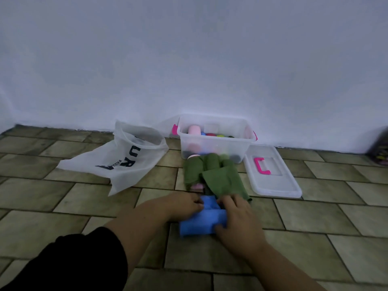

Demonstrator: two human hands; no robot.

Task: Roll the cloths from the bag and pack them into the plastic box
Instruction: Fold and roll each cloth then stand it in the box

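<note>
A blue cloth [201,222] lies folded on the tiled floor in front of me. My left hand [184,204] grips its far left edge, and my right hand [236,215] presses on its right side with the thumb under the near edge. Just beyond lies a green cloth [214,175] with a bit of pink cloth [197,186] showing under it. The clear plastic box [214,141] stands against the wall, holding several rolled cloths in pink, blue, red and green. The white bag [123,158] lies open to the left of the box.
The box's clear lid [273,175] with a pink handle lies flat on the floor to the right of the box. A white wall runs behind everything. A dark object [380,148] sits at the far right edge. My black sleeve fills the lower left.
</note>
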